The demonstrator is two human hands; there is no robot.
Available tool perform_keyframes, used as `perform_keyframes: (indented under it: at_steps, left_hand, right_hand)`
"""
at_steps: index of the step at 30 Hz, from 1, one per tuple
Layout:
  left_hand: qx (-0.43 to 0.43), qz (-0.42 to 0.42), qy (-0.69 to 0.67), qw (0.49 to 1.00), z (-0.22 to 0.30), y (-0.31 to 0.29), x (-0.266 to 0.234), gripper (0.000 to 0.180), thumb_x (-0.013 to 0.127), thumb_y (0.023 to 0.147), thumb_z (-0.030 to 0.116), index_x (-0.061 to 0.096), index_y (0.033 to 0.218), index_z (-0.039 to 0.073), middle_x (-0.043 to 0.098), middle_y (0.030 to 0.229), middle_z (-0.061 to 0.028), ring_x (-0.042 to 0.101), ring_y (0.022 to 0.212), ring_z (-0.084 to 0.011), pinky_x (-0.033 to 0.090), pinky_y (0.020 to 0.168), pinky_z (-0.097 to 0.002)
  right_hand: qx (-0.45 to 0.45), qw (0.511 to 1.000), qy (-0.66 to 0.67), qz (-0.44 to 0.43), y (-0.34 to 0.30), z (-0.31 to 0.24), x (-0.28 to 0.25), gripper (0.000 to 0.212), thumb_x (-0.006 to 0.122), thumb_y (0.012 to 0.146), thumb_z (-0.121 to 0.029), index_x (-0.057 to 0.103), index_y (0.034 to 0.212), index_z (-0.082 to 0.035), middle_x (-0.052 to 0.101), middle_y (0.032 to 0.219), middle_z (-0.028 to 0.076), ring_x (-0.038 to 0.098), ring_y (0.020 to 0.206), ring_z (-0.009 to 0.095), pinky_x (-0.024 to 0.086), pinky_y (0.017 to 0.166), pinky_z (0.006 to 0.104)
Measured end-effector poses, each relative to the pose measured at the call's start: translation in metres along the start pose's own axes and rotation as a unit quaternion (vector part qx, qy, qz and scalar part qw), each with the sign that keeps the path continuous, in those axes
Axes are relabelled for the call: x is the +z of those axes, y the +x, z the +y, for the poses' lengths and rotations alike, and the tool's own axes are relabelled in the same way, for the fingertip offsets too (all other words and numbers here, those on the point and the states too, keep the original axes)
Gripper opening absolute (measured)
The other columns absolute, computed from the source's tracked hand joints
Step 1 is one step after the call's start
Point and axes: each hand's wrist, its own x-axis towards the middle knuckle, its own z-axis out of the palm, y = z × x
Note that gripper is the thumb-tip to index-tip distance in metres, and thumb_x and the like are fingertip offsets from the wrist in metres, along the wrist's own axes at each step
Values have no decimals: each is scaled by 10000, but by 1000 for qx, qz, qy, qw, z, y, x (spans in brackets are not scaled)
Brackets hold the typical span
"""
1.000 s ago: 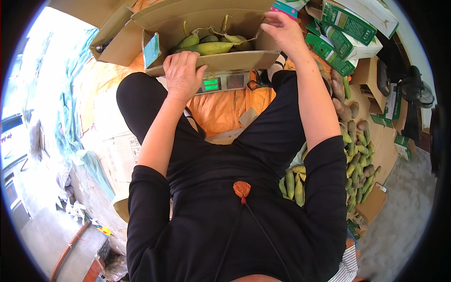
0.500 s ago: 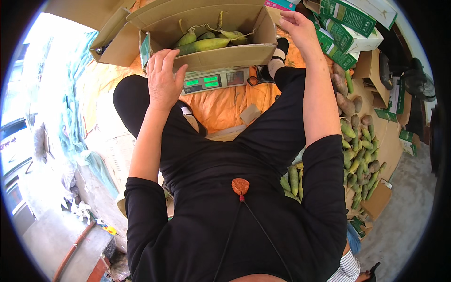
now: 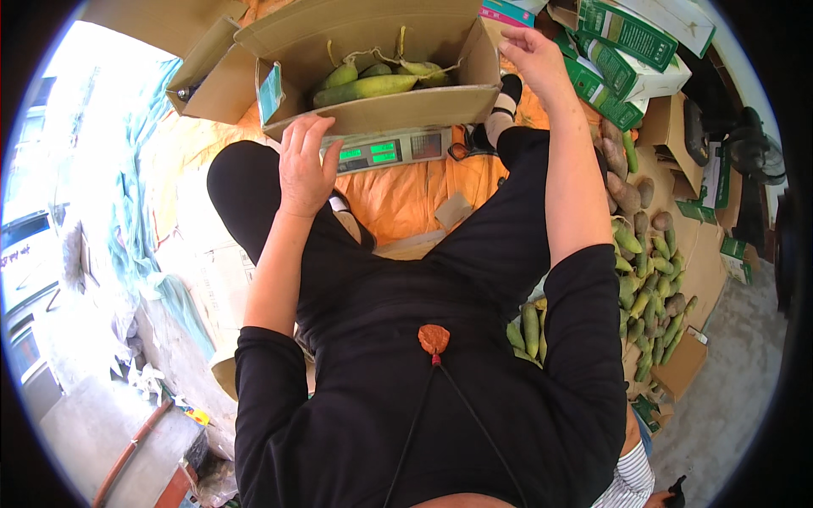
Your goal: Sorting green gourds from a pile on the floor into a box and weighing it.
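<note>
Head view, looking down past a person's black-clad lap. At 12 o'clock, an open cardboard box (image 3: 398, 111) sits on a scale (image 3: 394, 152) with lit green displays. Inside lie at least 3 green radishes (image 3: 364, 90), some with stringy tops. The left hand (image 3: 306, 169) is near the box's front-left corner, thumb spread from the fingers; contact is unclear. The right hand (image 3: 539, 68), half-curled, is beside the box's right wall; I cannot tell whether it pinches the edge. Between 10 and 11 o'clock stands another open box (image 3: 222, 83). At 3 o'clock, more radishes (image 3: 654, 292) lie heaped on flat cardboard (image 3: 699, 254).
</note>
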Motion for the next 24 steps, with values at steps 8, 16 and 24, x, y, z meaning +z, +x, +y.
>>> perform_keyframes:
  at_steps: [8, 16, 24]
  left_hand:
    - [-16, 116, -27, 993, -5, 3, -12, 324, 686, 738, 34, 584, 1046, 40, 585, 1006, -142, 535, 955, -329, 431, 841, -388]
    - [-118, 98, 58, 987, -30, 20, -37, 682, 761, 710, 161, 428, 1291, 32, 464, 1249, -178, 396, 1202, -359, 328, 1014, -429]
    - [-229, 140, -90, 959, -54, 32, -46, 531, 676, 804, 79, 448, 1280, 21, 517, 1207, -152, 519, 1114, -263, 448, 906, -372]
  right_hand:
    - [54, 997, -59, -18, 1, -1, 2, 379, 644, 840, -150, 578, 1172, 21, 647, 1036, 115, 605, 959, 166, 462, 859, 286]
    - [77, 981, -170, -52, 7, 9, 13, 549, 698, 746, -356, 591, 1160, -11, 656, 1026, 186, 639, 946, 289, 486, 813, 370]
    - [107, 963, -237, -70, 5, 5, 17, 555, 688, 750, -316, 562, 1214, -38, 654, 1056, 170, 629, 979, 301, 471, 847, 382]
